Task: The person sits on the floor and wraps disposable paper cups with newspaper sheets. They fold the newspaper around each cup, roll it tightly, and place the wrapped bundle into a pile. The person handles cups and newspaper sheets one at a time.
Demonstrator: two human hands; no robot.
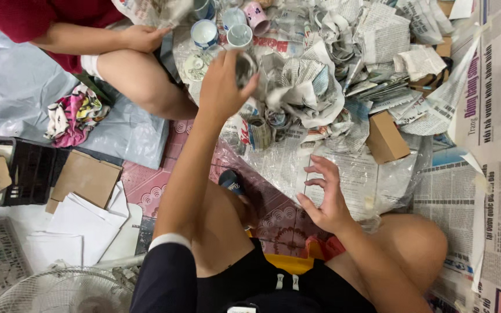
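Where crumpled newspaper [314, 87] crowds, mugs [227, 29] beyond.

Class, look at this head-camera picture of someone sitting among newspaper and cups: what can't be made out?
- Object in the left hand: motion-blurred, part hidden by the fingers.
- Co-worker's hand: body cut by top edge.
- Fan: cut by bottom edge.
- Cups: insides too small.
- Right hand: open, holds nothing.

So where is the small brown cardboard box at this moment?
In the head view, the small brown cardboard box lies right of centre on the crumpled newspaper pile, above the person's open right hand and away from the left hand.
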